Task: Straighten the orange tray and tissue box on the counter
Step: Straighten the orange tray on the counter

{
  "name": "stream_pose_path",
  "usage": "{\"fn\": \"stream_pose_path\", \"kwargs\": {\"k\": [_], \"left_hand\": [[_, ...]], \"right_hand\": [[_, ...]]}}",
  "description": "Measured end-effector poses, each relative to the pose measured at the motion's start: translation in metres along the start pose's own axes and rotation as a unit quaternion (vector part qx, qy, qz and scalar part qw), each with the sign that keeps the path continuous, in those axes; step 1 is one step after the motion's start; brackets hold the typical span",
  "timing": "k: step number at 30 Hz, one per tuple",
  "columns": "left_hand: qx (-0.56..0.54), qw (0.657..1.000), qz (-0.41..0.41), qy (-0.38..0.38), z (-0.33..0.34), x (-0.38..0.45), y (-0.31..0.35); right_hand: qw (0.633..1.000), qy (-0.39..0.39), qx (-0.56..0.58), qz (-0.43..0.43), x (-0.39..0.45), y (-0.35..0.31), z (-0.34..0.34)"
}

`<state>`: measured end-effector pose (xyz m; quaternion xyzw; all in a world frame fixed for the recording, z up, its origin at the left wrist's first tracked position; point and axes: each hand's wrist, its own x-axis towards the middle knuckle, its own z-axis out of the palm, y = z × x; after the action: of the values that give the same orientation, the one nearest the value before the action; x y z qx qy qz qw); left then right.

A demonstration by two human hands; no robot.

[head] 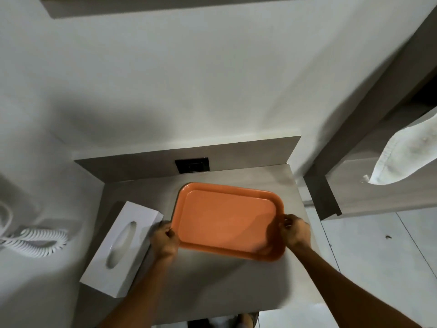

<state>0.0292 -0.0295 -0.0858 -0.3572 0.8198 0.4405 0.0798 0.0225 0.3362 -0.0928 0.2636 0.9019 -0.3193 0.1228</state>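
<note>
L hand [164, 241] & R hand [295, 230] gripping orange tray [227, 221], skewed

Left hand [164, 240], right hand [294, 230], seemingly clenched.

An empty orange tray [227, 221] is set crooked on the counter; a white tissue box [120, 247] is laid slanted at its left

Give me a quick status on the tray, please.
Left hand and right hand grip the tray ends. Tray crooked. Tissue box untouched, askew.
</note>
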Motion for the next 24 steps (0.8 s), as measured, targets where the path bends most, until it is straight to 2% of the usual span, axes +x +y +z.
{"fn": "stream_pose_path", "kwargs": {"k": [2,7,11,21,24], "left_hand": [[-0.053,0.998,-0.010,0.012,0.000,-0.001,-0.007],[-0.025,0.996,0.023,0.082,0.001,-0.015,-0.017],[-0.025,0.993,0.029,0.109,0.001,-0.021,-0.015],[-0.015,0.995,0.009,0.099,0.004,-0.012,-0.024],[-0.039,0.995,-0.015,0.094,0.008,-0.021,-0.026]], "right_hand": [[1.000,-0.003,0.003,-0.008,0.014,-0.011,-0.003],[1.000,-0.005,0.014,-0.023,0.031,-0.038,0.001],[0.999,-0.003,0.026,-0.025,0.038,-0.046,0.007],[0.996,0.000,0.064,-0.063,0.046,-0.037,0.020],[0.994,0.013,0.031,-0.108,0.028,-0.031,0.029]]}}
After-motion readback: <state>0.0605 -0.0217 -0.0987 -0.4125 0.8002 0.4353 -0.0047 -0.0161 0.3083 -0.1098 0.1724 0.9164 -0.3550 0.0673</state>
